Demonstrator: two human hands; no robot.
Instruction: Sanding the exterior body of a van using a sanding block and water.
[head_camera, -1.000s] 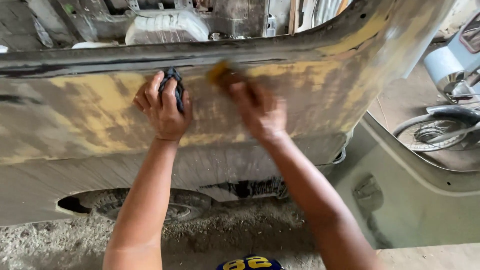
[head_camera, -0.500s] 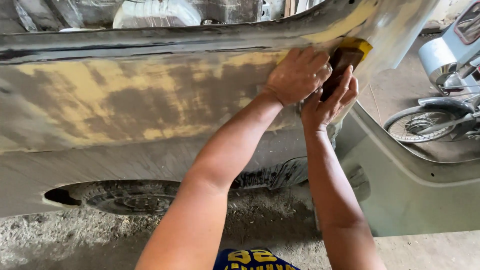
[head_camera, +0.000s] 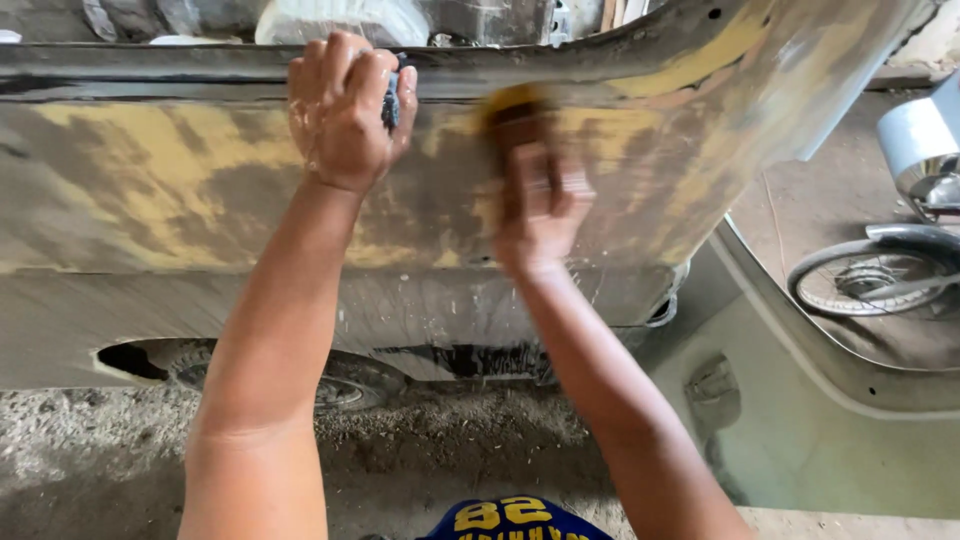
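A grey vehicle body panel (head_camera: 150, 220) with yellow filler patches stretches across the view. My left hand (head_camera: 345, 110) is wet and closed around a dark cloth (head_camera: 392, 95) at the panel's upper edge. My right hand (head_camera: 535, 205), blurred by motion, presses a yellow sanding block (head_camera: 510, 105) flat against the panel just right of the left hand. Both forearms reach up from the bottom of the view.
A wheel arch with a tyre (head_camera: 340, 385) shows below the panel, over gravelly ground (head_camera: 470, 440). A pale green body part (head_camera: 800, 430) lies at the right. A motorcycle wheel (head_camera: 870, 285) and a grey cylinder (head_camera: 915, 140) stand at far right.
Both hands have swept left from the panel's right end. The left hand now sits at the upper edge with the cloth; the right hand rubs the block near the middle.
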